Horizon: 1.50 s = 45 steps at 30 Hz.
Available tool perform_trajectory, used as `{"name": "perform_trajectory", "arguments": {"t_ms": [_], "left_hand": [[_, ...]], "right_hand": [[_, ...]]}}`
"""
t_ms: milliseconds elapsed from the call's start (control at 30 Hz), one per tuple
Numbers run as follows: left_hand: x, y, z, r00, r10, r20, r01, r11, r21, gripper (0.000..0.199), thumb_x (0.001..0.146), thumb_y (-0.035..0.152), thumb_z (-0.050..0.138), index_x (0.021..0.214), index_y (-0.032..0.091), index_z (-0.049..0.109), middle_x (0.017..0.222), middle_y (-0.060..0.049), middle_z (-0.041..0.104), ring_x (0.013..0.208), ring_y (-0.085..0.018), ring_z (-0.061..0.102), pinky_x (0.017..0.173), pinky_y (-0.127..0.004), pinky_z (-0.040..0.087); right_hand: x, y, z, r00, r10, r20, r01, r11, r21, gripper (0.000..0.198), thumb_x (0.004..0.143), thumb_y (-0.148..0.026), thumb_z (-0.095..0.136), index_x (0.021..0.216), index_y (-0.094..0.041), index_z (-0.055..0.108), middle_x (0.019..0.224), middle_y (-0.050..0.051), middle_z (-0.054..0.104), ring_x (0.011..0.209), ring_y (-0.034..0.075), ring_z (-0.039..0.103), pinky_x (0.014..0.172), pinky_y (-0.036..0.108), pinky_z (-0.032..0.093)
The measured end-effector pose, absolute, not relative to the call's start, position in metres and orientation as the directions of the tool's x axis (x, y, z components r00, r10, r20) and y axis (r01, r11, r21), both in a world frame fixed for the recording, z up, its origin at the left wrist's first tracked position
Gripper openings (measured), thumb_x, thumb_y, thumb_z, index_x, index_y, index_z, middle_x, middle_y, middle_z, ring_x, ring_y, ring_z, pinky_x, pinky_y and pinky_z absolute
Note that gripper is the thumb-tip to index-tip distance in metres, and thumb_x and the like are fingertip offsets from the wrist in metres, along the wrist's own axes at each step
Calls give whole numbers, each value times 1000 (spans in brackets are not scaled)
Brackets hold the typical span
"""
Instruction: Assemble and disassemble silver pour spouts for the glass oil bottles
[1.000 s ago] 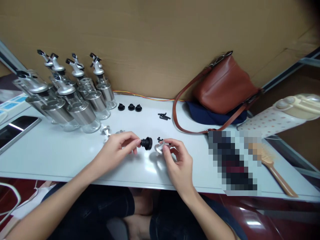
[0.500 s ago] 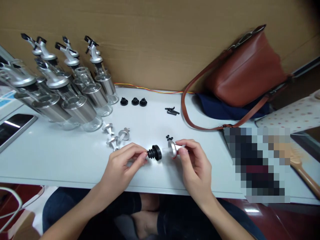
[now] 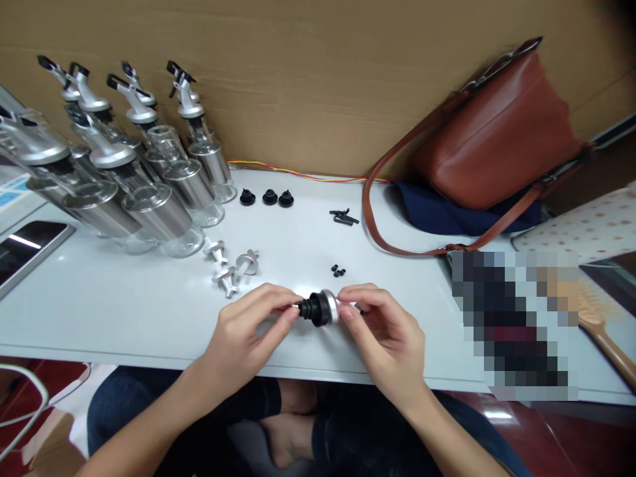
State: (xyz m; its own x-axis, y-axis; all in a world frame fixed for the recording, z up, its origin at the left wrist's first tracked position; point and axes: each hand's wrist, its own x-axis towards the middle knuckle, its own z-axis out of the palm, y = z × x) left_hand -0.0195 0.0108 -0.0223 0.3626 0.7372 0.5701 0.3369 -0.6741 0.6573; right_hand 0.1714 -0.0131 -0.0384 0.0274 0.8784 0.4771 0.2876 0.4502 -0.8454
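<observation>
Between finger and thumb, my left hand (image 3: 253, 328) pinches the narrow end of a ribbed black stopper (image 3: 313, 309). My right hand (image 3: 390, 331) is closed on a silver pourer spout (image 3: 330, 307). The spout's disc sits against the stopper's wide end, and its stem is hidden inside. A bit of white shows at the stopper's narrow tip. Several tiny black caps (image 3: 338, 271) lie just beyond my hands. Loose silver pourer spouts (image 3: 246, 263) rest on the table to the left.
Glass-and-steel bottles (image 3: 159, 212) with pourers crowd the left, by a phone (image 3: 34, 255). Three black stoppers (image 3: 269, 197) and thin black pieces (image 3: 344, 217) lie farther back. A brown bag (image 3: 497, 132), a spotted roll-shaped thing (image 3: 576, 228) and a wooden brush (image 3: 603, 341) occupy the right.
My hands have come together, and the spout's clear stem has gone into the black stopper. Its silver disc now meets the stopper's wide end.
</observation>
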Motion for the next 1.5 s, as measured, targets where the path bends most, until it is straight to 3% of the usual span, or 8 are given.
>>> {"name": "perform_trajectory", "arguments": {"t_ms": [200,433,600,733,900,1267,1500], "left_hand": [[-19,11,-24,370,766,525,322,-636,701,14,83,17,66,96,11,62,85,-6,69,73,-11,67,70,-17,56],[-21,6,-29,308,838,451,284,-533,797,22,82,12,66,103,17,60,90,-1,72,73,-8,70,68,-10,57],[-22,8,-28,325,767,553,256,-634,730,23,82,8,65,103,17,64,88,-2,73,79,-9,70,74,-13,57],[-24,9,-30,342,710,616,227,-698,679,20,83,6,63,101,15,66,91,-5,73,83,-12,70,75,-18,59],[-25,10,-31,370,677,636,228,-730,644,21,84,8,62,103,15,67,92,-7,74,82,-14,71,72,-20,60],[-17,14,-24,407,603,686,305,-798,521,19,85,5,60,101,13,66,90,-8,74,79,-14,71,71,-19,59],[-11,17,-3,514,589,623,391,-808,441,16,90,7,52,100,12,63,89,-7,73,80,-14,70,72,-20,57]], "right_hand": [[170,-12,-38,50,879,474,251,448,-858,15,86,-10,61,92,-23,62,85,1,66,81,12,63,68,22,52],[170,-13,-36,-7,881,474,289,456,-842,11,84,-13,63,91,-22,63,78,1,68,64,12,64,57,23,52],[172,-13,-33,-51,870,490,323,478,-817,11,84,-13,64,91,-22,64,78,2,68,67,13,65,59,24,53],[171,-13,-32,-81,906,416,206,424,-882,8,86,-15,62,91,-20,65,73,2,67,58,12,65,54,25,54],[170,-12,-35,-98,912,398,111,408,-906,6,86,-16,62,89,-19,66,73,3,66,58,13,65,53,26,55],[169,-11,-33,-75,901,427,115,433,-894,13,86,-9,58,90,-19,65,73,1,63,55,12,63,52,25,52],[170,-11,-34,-31,888,459,101,460,-882,12,88,-10,55,90,-20,63,74,1,63,55,11,62,52,24,51]]}}
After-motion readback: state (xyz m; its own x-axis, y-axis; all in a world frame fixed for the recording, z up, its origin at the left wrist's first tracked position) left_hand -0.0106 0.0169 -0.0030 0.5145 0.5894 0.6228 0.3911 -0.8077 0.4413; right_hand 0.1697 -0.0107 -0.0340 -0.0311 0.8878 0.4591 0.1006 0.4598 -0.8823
